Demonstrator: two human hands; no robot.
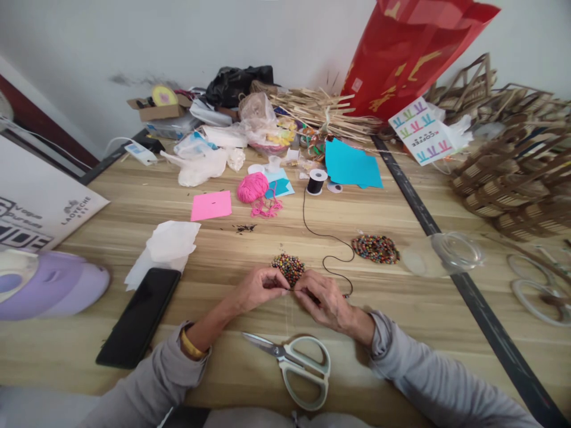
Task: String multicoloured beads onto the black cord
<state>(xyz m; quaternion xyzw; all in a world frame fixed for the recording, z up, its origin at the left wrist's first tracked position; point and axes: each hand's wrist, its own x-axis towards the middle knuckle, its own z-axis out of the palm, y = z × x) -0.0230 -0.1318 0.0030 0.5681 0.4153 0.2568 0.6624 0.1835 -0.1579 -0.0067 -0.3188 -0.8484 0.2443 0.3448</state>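
Observation:
Both hands meet at the near side of a small heap of multicoloured beads [289, 267] on the wooden table. My left hand [261, 289] pinches thumb to forefinger on a dark cord. My right hand [325, 299] is closed close beside it, its fingertips on the same cord. Any bead between the fingertips is too small to make out. Black cord [329, 236] winds from a spool [317, 182] down to my right hand, where a few beads show beside the palm. Strung beads [375, 248] lie coiled to the right. Below my hands rest scissors [294, 364] with pale handles.
At left lie a black phone [139, 318], white paper [167, 246] and a purple device [53, 285]. Pink yarn [252, 188], pink paper [211, 205] and blue sheets [352, 163] sit farther back. Woven baskets [499, 178] crowd the right, near a red bag [401, 59].

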